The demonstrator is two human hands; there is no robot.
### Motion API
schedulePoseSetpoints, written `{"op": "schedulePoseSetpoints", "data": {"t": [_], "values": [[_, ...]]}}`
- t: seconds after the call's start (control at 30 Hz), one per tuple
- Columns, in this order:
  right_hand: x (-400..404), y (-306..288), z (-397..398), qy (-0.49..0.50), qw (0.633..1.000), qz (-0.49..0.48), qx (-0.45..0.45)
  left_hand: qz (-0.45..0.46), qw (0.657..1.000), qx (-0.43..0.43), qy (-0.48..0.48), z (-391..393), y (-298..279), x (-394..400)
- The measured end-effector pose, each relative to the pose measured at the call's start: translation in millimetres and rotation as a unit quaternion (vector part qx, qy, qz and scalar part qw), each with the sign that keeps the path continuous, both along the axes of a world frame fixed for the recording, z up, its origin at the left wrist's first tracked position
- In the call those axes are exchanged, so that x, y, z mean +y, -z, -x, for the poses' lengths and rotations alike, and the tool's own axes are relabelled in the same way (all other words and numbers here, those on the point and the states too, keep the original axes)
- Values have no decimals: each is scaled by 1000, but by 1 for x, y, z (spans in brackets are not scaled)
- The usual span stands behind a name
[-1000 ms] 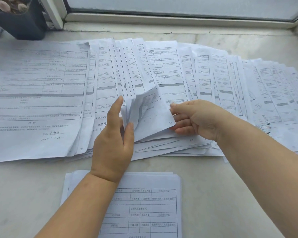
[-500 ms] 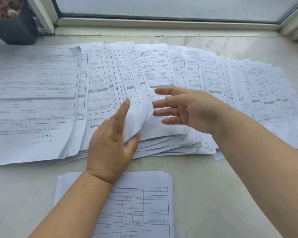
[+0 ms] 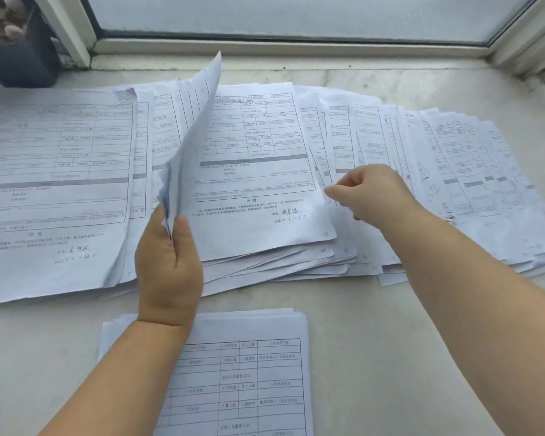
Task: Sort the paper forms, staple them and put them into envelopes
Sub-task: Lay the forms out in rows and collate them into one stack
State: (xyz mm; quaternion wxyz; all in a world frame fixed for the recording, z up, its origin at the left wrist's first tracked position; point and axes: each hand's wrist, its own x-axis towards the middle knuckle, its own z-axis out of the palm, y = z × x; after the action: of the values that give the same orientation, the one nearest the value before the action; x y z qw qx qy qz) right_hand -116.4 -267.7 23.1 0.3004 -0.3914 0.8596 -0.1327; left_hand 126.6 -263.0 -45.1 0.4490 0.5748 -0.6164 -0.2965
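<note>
The fanned row of forms [image 3: 375,146] is the landmark and by far the largest thing here: thin white printed sheets with ruled tables and a grey band across each, overlapped like shingles along the pale stone sill [image 3: 390,341], most likely so that a strip of every sheet shows and each can be read off without lifting its neighbours; their lower edges are ragged and slightly curled, as limp office paper lies when loosely spread. On the near side of the fan, just apart from its edge, lies a squared stack [image 3: 243,372] of the same forms, probably the pile of sheets already picked out. In the middle of the fan one whole form [image 3: 255,184] lies exposed, signed and dated by hand near its foot. The left hand [image 3: 169,265], over the fan's near edge, pinches the lower corner of a lifted sheaf [image 3: 192,136] between thumb and curled fingers; the sheaf stands nearly on edge and bows softly, seemingly held up to uncover the form beneath. The right hand [image 3: 375,193], above the fan right of that form, has its fingers curled in, thumb and forefinger close at a sheet's edge; whether they actually nip it I cannot tell. A dark pot [image 3: 16,58] sits beyond the fan's left end.
</note>
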Motion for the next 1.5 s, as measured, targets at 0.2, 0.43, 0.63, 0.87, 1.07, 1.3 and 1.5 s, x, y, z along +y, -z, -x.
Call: {"op": "schedulePoseSetpoints", "data": {"t": [0.2,0.43,0.63,0.87,1.07,1.3,1.5], "values": [[-3,1,-13,-19,995,-91,-23,-68,988,117,-74,-2,3,-5],[3,-2,-30,-124,980,58,145,-30,987,121,-104,-9,-15,-5],[3,-5,-27,26,976,172,-132,68,982,132,-114,-26,-43,-12],[-5,27,-54,15,987,77,-140,41,998,44,-20,-25,-26,-13],[-8,28,-58,64,968,-12,-244,-38,998,9,52,-15,-2,-6],[-18,19,-69,-37,994,-29,-98,-24,995,-36,85,-18,-5,-9],[-13,19,-72,-56,997,-23,-49,-76,942,-210,252,-23,12,-13]]}}
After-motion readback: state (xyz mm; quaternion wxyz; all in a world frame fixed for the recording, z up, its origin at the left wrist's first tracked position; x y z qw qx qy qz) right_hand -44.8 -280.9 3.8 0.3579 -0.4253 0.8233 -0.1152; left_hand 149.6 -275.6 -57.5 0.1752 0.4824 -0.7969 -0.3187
